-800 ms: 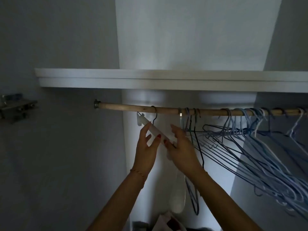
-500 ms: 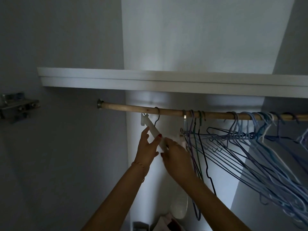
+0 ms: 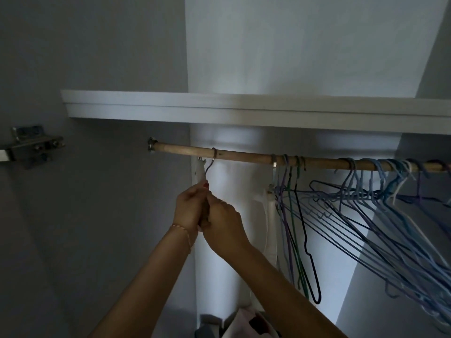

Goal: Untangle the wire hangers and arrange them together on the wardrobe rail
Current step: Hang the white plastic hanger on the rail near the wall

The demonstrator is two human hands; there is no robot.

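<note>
A wooden wardrobe rail [image 3: 244, 156] runs left to right under a white shelf. A white hanger [image 3: 200, 171] hangs by its metal hook near the rail's left end. My left hand [image 3: 189, 211] and my right hand [image 3: 223, 222] are pressed together just below that hook, both closed around the white hanger's body, most of which they hide. A second white hanger [image 3: 271, 215] hangs further right. Beside it hang a few purple, green and dark wire hangers [image 3: 296, 228]. A tangled bunch of several blue wire hangers [image 3: 380, 215] fills the right part of the rail.
The white shelf [image 3: 244, 111] sits close above the rail. A metal door hinge [image 3: 31, 145] is fixed to the left wall. Folded clothes [image 3: 246, 323] lie at the bottom, partly behind my right arm.
My two hands have come together and closed around the white hanger. It has slid a little left along the rail, away from the wire hangers.
</note>
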